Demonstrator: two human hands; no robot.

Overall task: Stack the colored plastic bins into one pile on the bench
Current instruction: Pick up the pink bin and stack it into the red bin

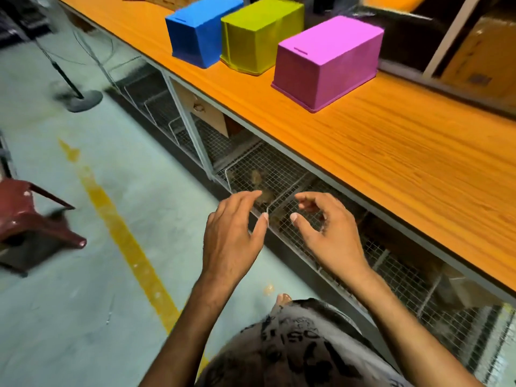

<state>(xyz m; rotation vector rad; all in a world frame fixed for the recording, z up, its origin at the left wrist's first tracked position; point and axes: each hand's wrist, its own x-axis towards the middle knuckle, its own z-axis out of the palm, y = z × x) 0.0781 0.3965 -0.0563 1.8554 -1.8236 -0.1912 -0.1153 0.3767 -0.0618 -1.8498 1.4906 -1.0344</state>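
Three plastic bins stand upside down in a row on the orange bench: a blue bin at the left, a yellow-green bin in the middle, a pink bin at the right, nearest me. None is stacked on another. My left hand and my right hand hover side by side in front of the bench's edge, below the bins, fingers loosely curved and holding nothing.
Wire mesh baskets fill the shelf under the bench. A dark red plastic chair stands on the floor at the left, a fan stand base further back. Cardboard boxes sit behind the bench. A yellow line runs along the floor.
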